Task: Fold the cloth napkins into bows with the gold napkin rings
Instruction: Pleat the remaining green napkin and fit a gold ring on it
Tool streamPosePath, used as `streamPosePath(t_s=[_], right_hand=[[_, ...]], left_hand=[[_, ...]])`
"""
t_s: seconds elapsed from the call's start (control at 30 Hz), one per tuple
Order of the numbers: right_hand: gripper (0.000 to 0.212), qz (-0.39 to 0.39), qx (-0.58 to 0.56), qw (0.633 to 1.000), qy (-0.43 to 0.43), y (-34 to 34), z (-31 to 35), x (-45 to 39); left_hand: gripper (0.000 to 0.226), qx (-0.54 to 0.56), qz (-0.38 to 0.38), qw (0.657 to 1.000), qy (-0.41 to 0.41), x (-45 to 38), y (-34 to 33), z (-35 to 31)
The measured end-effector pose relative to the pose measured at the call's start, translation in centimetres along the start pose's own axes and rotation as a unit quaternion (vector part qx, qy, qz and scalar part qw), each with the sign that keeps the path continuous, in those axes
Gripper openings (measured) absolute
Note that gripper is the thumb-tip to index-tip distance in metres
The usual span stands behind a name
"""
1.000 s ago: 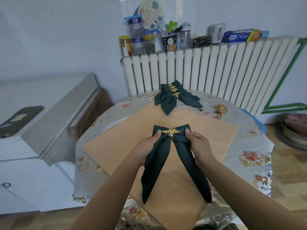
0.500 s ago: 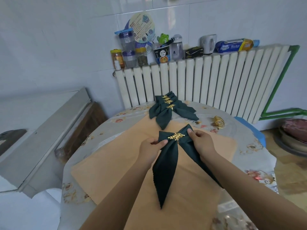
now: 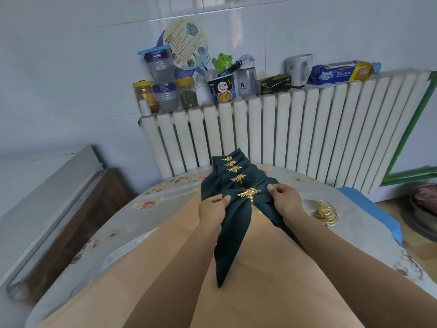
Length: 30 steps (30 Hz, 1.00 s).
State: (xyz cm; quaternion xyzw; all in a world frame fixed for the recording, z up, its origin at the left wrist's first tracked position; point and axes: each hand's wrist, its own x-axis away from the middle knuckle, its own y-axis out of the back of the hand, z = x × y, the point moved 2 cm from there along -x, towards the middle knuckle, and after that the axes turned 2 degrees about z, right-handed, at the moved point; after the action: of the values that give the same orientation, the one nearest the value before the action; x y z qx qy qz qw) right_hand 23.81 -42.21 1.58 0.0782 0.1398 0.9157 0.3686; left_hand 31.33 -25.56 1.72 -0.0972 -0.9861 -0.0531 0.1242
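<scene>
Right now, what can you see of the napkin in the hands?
The napkin is dark green cloth, cinched by a gold leaf ring into a bow. One pointed tail runs toward the camera over the tan mat. The left hand and right hand pinch its two sides. Its top overlaps the stack of finished bows.

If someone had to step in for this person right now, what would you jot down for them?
Left hand: pinches the left wing of the newest bow.
Right hand: pinches its right wing.
This bow already wears its gold ring and lies at the near end of the row of finished bows by the radiator, its tail on the tan mat.
Done: five bows with rings.
Left: release this one. Spare rings lie to the right on the table; no unfolded napkin is in view.
</scene>
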Motion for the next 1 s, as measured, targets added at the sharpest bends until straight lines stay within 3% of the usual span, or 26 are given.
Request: streamPosePath(t_s=[0.27,0.47,0.7,1.0], right_hand=[[0.027,-0.033,0.062,0.997,0.018,-2.5,-0.9,-7.5],[0.026,-0.059,0.164,0.984,0.029,-5.0,-3.1,-10.8],[0.033,-0.073,0.308,0.947,0.047,-6.1,-4.7,-11.5],[0.038,-0.076,0.274,0.957,0.062,-5.8,-4.2,-10.2]], left_hand=[[0.028,-0.108,-0.063,0.989,-0.083,-6.3,-2.7,-0.5],[0.026,-0.186,-0.093,0.976,-0.062,-9.9,-3.7,1.4],[0.021,-0.2,-0.098,0.972,-0.069,-11.9,-4.2,3.2],[0.026,-0.225,-0.077,0.965,-0.114,-10.9,-3.3,2.7]])
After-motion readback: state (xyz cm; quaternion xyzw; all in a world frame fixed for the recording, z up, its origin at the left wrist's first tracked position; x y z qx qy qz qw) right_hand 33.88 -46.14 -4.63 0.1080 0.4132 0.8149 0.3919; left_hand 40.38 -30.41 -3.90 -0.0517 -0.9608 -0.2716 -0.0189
